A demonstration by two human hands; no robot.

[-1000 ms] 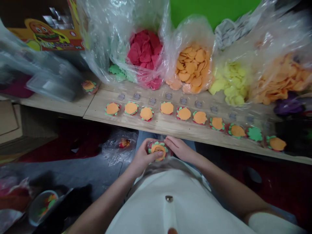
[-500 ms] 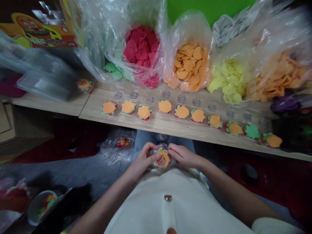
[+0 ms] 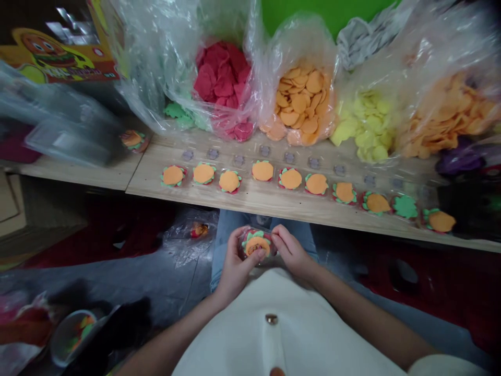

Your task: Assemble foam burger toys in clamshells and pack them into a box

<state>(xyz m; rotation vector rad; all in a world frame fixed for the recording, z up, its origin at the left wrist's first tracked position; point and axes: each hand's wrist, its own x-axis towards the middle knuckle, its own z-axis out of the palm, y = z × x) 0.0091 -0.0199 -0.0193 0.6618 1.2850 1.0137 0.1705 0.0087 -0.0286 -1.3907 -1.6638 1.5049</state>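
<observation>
Above my lap is a toy burger (image 3: 253, 241) in a clear plastic case, with an orange round, green frilly edges and a printed label on top. My left hand (image 3: 234, 266) is closed around its left side, thumb across the label. At the right edge, my right hand (image 3: 294, 251) pinches the case between thumb and fingers. On the table edge in front lies a row of open clear cases with layered burger pieces (image 3: 290, 178), most topped orange. Toward the right end, one shows a green leaf piece (image 3: 405, 207) on top.
Behind the row stand plastic bags of pink pieces (image 3: 223, 73), orange rounds (image 3: 299, 99) and yellow pieces (image 3: 371, 120). A printed burger box (image 3: 74, 70) and stacked clear plastic (image 3: 70, 136) are at left. A bucket (image 3: 64, 339) with coloured scraps stands on the floor.
The toy burger in its case has been raised slightly and tilted, so more of its far, layered side shows. My left thumb has shifted to the right across the label.
</observation>
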